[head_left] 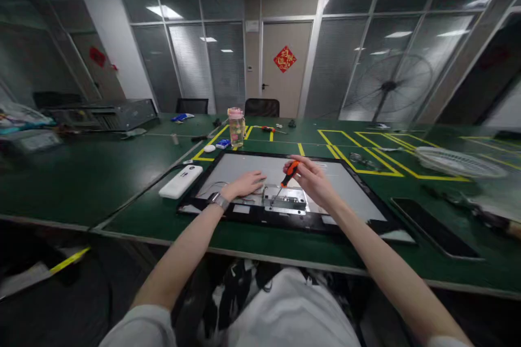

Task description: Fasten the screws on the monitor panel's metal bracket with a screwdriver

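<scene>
A flat display panel with a black frame lies back side up on the green table. My right hand is closed round the orange and black handle of a screwdriver, held at a slant. The screwdriver's tip points down at a silver metal bracket near the panel's front edge; whether it touches a screw is too small to tell. My left hand lies flat on the panel, left of the bracket, its fingers stretched out and holding nothing.
A white case sits left of the panel, a pink-lidded bottle behind it. To the right lie a black slab-like device and a white basket. Another screwdriver is farther back. A metal computer case stands far left.
</scene>
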A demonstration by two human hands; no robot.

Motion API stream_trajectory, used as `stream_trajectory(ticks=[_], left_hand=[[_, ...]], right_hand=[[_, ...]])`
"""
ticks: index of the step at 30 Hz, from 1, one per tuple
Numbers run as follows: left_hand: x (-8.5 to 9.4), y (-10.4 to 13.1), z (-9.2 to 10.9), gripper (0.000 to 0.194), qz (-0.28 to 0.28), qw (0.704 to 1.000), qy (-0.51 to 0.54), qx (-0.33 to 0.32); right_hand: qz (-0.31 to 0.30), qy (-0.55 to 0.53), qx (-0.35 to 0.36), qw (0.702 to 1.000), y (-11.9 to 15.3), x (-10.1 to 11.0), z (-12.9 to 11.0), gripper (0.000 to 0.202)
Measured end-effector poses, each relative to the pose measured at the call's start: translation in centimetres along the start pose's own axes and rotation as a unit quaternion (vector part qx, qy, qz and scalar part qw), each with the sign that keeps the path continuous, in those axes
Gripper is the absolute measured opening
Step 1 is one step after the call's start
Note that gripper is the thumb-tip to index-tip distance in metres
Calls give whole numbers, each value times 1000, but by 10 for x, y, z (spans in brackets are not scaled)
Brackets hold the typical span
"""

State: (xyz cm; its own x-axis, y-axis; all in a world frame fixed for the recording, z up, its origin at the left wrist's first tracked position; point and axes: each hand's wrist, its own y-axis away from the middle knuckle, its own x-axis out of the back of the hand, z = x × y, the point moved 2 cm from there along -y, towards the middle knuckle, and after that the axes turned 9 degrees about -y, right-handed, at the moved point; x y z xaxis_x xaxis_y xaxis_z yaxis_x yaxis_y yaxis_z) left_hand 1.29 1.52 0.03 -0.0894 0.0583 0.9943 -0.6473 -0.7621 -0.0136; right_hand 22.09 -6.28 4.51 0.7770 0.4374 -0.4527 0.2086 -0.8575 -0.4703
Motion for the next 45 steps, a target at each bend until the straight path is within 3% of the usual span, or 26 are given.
stream_trajectory(ticks=[5,11,17,26,30,35,41,45], left_hand=[[-3,-2,-2,45,7,1000,-2,0],[-4,-4,-6,45,8,1000,-8,-7],[-5,-5,-8,45,8,1000,-18,-8],[-5,-5,-8,46,11,1000,-11,-10],[-6,-5,-8,46,12,1000,-10,-9],[-7,-5,-9,46,15,1000,-10,-12],[-8,-6,-11,46,15,1000,-10,-13],[-9,-6,-12,47,14,1000,-7,-13]], right_hand=[[-16,12,4,1000,-1,-1,-4,25],[11,50,17,999,0,-1,-1,19],[1,34,3,999,-1,-4,-3,31],[5,45,11,999,1,-2,-1,20],[-7,42,-4,999,2,-6,-3,28],[-28,24,-6,999,1,-11,-6,23],[-11,51,13,999,1,-5,-3,16],[-8,58,2,998,1,-6,-4,22]])
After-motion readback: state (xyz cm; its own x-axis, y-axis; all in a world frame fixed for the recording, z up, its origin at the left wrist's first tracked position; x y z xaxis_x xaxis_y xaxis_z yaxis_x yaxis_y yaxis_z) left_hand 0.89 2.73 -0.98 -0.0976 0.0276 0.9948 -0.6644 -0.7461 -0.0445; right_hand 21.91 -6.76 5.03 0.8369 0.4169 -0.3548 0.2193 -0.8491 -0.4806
